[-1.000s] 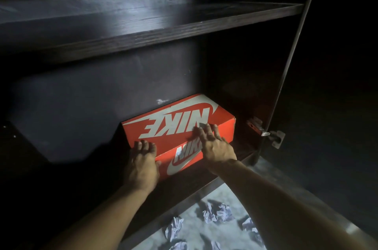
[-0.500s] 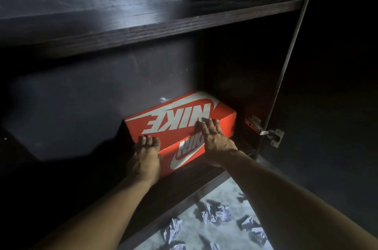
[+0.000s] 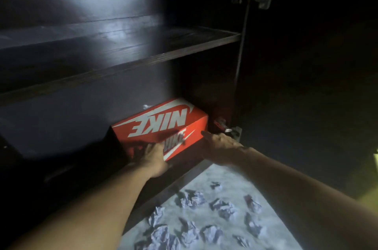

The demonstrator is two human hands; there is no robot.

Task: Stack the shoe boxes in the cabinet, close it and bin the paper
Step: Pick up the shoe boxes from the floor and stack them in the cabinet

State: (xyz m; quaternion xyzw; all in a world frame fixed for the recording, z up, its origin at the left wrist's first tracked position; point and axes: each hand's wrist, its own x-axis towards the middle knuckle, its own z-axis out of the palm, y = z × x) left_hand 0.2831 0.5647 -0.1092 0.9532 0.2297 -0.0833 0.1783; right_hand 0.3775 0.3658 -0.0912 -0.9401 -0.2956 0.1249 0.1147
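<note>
Head view: both hands against shoe box

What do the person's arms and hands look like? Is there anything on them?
Both arms are bare, with no sleeves showing as far up as the picture goes. The left hand and the right hand wear no gloves, and I see no rings, watch or bracelets. The picture is dark and a bit blurry, so tiny things could hide.
</note>
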